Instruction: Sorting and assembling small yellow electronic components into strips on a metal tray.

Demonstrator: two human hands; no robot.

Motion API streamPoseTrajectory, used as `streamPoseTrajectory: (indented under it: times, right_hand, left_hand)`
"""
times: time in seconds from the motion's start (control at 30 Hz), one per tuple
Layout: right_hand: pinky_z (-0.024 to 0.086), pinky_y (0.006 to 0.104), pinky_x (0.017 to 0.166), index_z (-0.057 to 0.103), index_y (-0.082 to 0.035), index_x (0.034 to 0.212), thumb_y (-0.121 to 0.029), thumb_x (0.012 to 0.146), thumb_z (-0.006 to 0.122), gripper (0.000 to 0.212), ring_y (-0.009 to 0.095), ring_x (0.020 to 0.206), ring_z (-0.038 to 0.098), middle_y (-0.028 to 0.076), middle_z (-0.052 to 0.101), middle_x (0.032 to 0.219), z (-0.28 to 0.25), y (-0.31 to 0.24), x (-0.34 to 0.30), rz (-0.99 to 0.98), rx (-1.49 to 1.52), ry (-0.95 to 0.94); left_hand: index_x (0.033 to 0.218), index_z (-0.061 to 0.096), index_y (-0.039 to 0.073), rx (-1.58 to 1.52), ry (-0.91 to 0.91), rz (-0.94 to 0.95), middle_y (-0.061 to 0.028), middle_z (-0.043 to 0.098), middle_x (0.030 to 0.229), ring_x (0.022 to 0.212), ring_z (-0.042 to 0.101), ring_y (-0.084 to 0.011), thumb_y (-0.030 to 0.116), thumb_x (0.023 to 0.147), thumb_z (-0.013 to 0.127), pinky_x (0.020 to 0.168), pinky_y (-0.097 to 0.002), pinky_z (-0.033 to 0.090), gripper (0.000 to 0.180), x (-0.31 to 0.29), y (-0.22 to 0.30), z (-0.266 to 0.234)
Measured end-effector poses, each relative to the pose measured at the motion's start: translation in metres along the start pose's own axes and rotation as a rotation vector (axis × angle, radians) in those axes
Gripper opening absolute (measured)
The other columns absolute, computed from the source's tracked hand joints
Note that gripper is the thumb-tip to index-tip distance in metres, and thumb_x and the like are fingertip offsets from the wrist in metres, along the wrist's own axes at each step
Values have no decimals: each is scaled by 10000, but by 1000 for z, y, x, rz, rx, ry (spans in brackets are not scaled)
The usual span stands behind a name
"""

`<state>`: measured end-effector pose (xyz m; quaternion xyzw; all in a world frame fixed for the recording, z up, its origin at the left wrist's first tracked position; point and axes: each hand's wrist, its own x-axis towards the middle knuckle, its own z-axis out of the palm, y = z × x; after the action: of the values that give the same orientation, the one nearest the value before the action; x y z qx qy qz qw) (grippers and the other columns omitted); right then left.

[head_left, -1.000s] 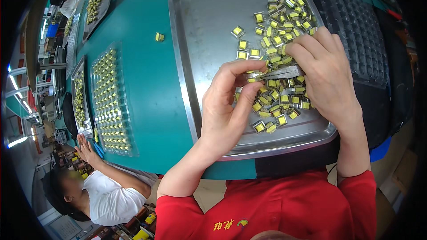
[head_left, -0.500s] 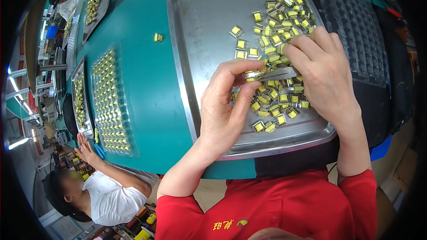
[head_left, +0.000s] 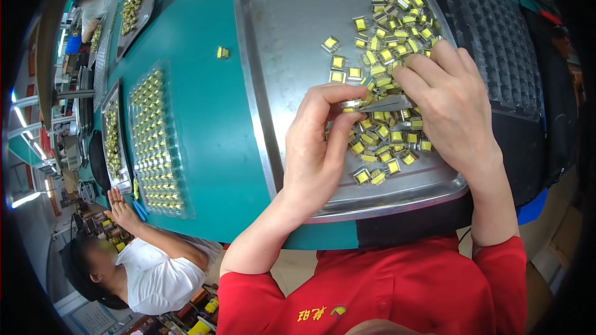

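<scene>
Over the metal tray (head_left: 292,18), my left hand (head_left: 313,142) pinches a small transformer (head_left: 351,106) with yellow tape between thumb and fingertips. My right hand (head_left: 450,105) is closed around metal tweezers (head_left: 388,105), whose pointed end reaches left to the transformer. Whether the tips press on its pins or its body is too small to tell. Beneath and beyond both hands lies a loose heap of similar yellow transformers (head_left: 386,56), partly hidden by the hands and tweezers. A few sit apart on the heap's left side.
A lone transformer (head_left: 223,53) lies on the green table (head_left: 211,124) left of the tray. Farther left is a clear blister tray (head_left: 152,149) filled with rows of transformers. A clear blister tray (head_left: 503,49) lies at right. A co-worker's hand (head_left: 124,214) rests near the table's left edge.
Both hands stay nearly in place. The tweezers have turned slightly against the transformer, and their two arms now look a little farther apart.
</scene>
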<state>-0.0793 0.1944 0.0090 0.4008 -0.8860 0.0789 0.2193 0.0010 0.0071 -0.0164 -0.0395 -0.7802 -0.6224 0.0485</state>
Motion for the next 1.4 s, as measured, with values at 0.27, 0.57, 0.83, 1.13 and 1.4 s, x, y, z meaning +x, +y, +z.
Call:
streamPoseTrajectory:
  times: [0.27,0.57,0.83,1.13,1.4]
  right_hand:
    - [442,333,775,646,-60,876,-81,758,598,129,216,875,558,44,599,865,-4,7,2,5,36,-32]
    - [439,315,758,666,-93,893,-134,766,592,152,191,855,558,7,610,850,-7,3,-2,-14,36,-130]
    - [438,307,735,664,-95,870,-142,769,601,128,177,833,552,-10,599,820,-8,13,1,-71,52,-95]
    - [445,338,734,672,-71,893,-79,740,618,162,209,827,557,14,614,816,-9,27,2,-9,140,-25]
    - [445,352,738,662,-52,954,-102,774,592,199,223,847,567,39,615,844,-5,18,3,-8,164,-63]
  left_hand:
    - [1211,541,-28,52,11,10,-100,588,1159,1073,581,-143,-96,964,488,914,-287,527,261,6,7,1]
    - [1180,548,-39,71,23,-21,-103,562,1169,1048,577,-147,-119,937,484,913,-282,498,264,-4,1,-1]
    - [1110,605,-33,196,25,39,-95,617,1097,1013,594,-158,-112,891,571,895,-280,486,235,1,19,-2]
    - [1215,564,6,-373,26,-154,-68,612,1086,983,602,-156,-14,951,581,891,-290,479,265,2,15,-8]
    - [1304,526,15,-723,5,-345,-72,585,1146,958,543,-135,109,994,574,903,-294,446,328,2,19,-12]
